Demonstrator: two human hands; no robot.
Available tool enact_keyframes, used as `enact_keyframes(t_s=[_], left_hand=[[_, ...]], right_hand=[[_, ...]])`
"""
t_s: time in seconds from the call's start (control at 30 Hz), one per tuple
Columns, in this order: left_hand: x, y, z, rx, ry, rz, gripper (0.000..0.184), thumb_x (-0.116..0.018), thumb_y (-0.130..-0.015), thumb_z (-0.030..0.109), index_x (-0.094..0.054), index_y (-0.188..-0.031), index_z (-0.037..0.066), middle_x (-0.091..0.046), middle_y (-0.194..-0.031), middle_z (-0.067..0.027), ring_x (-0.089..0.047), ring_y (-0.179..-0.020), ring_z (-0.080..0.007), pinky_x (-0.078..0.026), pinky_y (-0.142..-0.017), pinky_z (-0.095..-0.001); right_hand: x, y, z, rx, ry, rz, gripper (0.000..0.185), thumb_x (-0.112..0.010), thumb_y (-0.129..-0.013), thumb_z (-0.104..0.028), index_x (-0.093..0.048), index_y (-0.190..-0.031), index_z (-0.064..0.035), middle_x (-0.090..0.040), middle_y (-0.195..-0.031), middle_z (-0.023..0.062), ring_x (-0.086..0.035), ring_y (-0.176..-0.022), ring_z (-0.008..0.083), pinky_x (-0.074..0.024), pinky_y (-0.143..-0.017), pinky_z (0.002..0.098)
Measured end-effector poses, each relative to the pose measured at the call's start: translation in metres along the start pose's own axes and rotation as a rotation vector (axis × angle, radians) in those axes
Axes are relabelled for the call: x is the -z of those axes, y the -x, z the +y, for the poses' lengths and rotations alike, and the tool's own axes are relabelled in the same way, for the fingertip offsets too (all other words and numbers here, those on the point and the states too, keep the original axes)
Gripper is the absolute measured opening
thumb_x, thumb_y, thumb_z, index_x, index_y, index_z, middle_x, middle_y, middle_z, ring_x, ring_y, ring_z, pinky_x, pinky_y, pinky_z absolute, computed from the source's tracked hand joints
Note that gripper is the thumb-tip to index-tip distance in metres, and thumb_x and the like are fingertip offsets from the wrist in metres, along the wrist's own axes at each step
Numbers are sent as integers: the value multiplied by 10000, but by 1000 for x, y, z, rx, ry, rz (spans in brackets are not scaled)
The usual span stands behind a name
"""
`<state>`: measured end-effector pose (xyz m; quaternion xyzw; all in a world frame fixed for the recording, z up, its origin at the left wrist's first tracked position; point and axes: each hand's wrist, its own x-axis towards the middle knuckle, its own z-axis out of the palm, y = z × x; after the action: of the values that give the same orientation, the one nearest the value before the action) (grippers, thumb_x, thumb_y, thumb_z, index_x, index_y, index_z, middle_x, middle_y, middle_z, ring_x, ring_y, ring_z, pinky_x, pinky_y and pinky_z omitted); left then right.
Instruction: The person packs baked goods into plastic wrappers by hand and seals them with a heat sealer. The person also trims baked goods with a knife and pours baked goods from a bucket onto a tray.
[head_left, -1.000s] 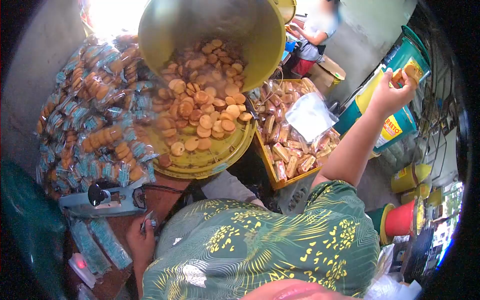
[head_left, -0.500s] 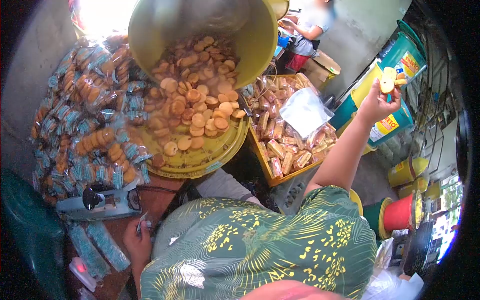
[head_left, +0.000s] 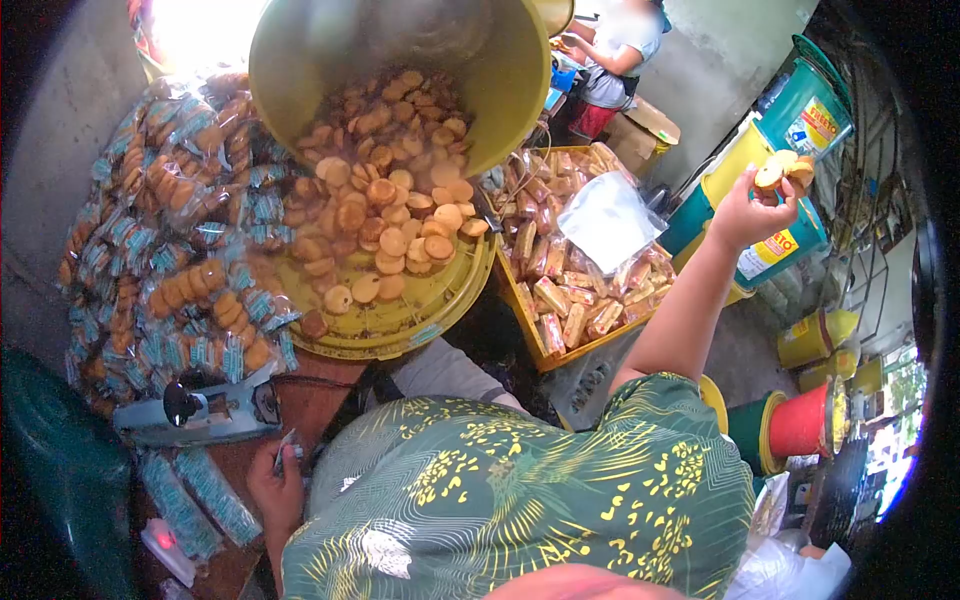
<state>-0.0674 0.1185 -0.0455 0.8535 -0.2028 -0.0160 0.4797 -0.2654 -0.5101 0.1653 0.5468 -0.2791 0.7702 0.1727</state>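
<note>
My right hand is raised at the upper right, its fingers closed around several round cookies. Low on the left, my left hand pinches a small, thin item that is too small to name. Beside that hand lie blue-printed plastic packets on the brown table. Just above them stands a blue-grey sealing device with a black knob. Loose round cookies spill from a tipped yellow tub onto a yellow lid.
Bagged cookies are heaped at the left. A yellow crate holds wrapped packs, with a clear bag on top. Green buckets and a red bucket stand at the right. Another person sits at the back.
My right hand has shifted slightly left and down with the cookies, which have turned in its fingers. The view has moved slightly. My left hand keeps its pinch.
</note>
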Motion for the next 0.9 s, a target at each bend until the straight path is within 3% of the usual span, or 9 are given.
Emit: enact_keyframes(t_s=[0.13,0.33,0.43,0.53,0.67,0.9], left_hand=[[1,0,-1,36,4,-18,146,-618,-931,120,-658,-977,-12,-669,-823,-95,-610,-765,-152,-490,-710,-316],[3,-1,13,50,-6,-35,145,-623,-927,117,-662,-990,-8,-683,-859,-109,-631,-787,-163,-502,-733,-328],[3,0,11,-2,-15,-10,143,-620,-928,115,-663,-986,-8,-685,-871,-117,-636,-799,-174,-503,-740,-327],[3,1,6,-14,5,-11,152,-611,-934,125,-661,-989,-8,-686,-871,-123,-641,-794,-196,-504,-746,-338],[4,1,5,7,-15,-23,170,-615,-932,144,-658,-990,-9,-681,-864,-139,-644,-783,-216,-502,-743,-348],[9,3,-2,12,27,-19,177,-614,-928,149,-664,-1003,-4,-675,-848,-139,-646,-777,-219,-500,-722,-346]], right_hand=[[2,1,3,-9,129,-51,479,-799,-765,-78,-499,-1132,-7,-506,-1112,149,-632,-834,213,-569,-699,293],[-2,15,40,143,301,-171,464,-781,-746,-26,-504,-1117,8,-530,-1094,175,-610,-945,271,-578,-721,326],[1,15,50,267,327,-234,441,-769,-735,-1,-507,-1090,-3,-535,-1103,183,-575,-1027,326,-560,-812,388],[3,1,42,314,348,-263,420,-761,-698,-6,-525,-1045,-10,-573,-1029,188,-546,-1032,398,-464,-906,493],[0,-26,34,453,479,-245,398,-746,-742,-7,-510,-1061,-42,-578,-1046,167,-538,-1082,368,-475,-947,468],[-9,1,20,352,402,-305,405,-757,-738,-24,-517,-1064,-25,-568,-1075,189,-538,-1076,389,-480,-947,458]])
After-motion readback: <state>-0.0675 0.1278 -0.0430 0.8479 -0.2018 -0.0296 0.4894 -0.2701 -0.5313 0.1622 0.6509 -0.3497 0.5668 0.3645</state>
